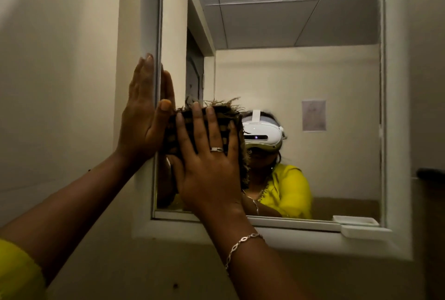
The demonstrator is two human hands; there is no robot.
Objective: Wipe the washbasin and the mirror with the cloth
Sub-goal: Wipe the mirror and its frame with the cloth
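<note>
A dark checked cloth (212, 131) with frayed, stringy edges is being pressed flat against the glass of the mirror (301, 82), low on its left side. It is being held there by the right hand (207, 160), which is spread wide with its fingers (201, 126) extended upward over the fabric rather than curled around it; the cloth is being pinned under the palm, not gripped in a fist. A ring (216, 149) is being worn on one finger of this hand, and a chain bracelet (240, 246) is being worn at the wrist.

The left hand (144, 116) is being held flat and unclenched, fingers straight and pointing up, against the white frame (150, 22) at the mirror's left edge. Its thumb (163, 111) is being rested just beside the cloth's upper left corner; whether it is touching the fabric cannot be told. Nothing is being grasped by this hand. A yellow sleeve (16, 273) is being shown at the lower left corner of the view.

In the glass, the person's yellow garment and a white headset (262, 133) are being reflected, along with a panelled ceiling and a sheet of paper (313, 115) on the far wall. A small white shelf (361, 228) is being carried at the frame's lower right corner. The washbasin is not being shown in this view.
</note>
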